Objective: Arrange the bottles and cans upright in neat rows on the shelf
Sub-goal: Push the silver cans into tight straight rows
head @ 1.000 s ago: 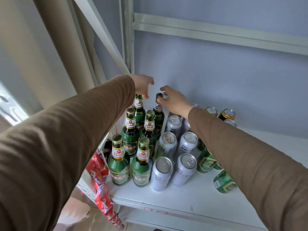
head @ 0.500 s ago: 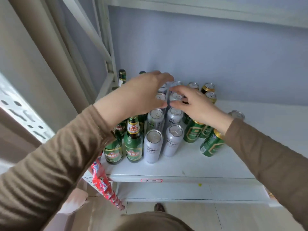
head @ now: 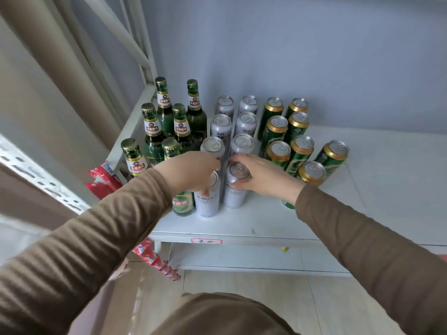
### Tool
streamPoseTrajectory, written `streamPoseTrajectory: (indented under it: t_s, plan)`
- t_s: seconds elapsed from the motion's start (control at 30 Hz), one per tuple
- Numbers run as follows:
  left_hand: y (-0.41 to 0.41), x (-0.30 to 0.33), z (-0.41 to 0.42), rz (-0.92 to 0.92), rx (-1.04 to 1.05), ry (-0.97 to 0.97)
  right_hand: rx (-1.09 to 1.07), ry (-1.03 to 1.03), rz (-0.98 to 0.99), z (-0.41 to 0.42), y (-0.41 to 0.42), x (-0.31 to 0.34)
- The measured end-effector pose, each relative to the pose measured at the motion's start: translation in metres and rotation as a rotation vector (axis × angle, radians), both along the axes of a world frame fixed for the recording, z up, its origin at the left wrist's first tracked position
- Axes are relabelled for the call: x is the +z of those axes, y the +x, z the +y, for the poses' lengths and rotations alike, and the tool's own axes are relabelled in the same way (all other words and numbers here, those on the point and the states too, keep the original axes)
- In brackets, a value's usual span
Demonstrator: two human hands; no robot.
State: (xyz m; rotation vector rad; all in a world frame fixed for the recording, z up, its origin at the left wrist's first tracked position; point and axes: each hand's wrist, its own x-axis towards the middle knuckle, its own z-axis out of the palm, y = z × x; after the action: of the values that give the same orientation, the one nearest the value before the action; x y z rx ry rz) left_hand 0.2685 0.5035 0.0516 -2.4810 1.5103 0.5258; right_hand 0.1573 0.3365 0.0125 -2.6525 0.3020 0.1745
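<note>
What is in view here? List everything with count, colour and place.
bottles: six, green with gold caps, shelf's left end, two columns
silver cans: eight, silver, middle, two columns
green cans: eight, green with gold rims, right of the silver ones
shelf: one, white
label: one, red-bordered, shelf's front edge
snack packets: several, red, left of the shelf
left hand: grips front-left silver can
right hand: grips front-right silver can

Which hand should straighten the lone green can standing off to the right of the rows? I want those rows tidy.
The right hand: it sits beside the green cans, nearer the stray green can. The left hand grips a silver can by the bottles.
</note>
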Motion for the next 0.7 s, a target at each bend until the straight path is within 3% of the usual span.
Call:
streamPoseTrajectory:
  t_s: [0.7]
  plan:
    - [-0.038, 0.001, -0.027, 0.094, 0.26, 0.029, 0.196, 0.071, -0.062, -0.036, -0.042, 0.002]
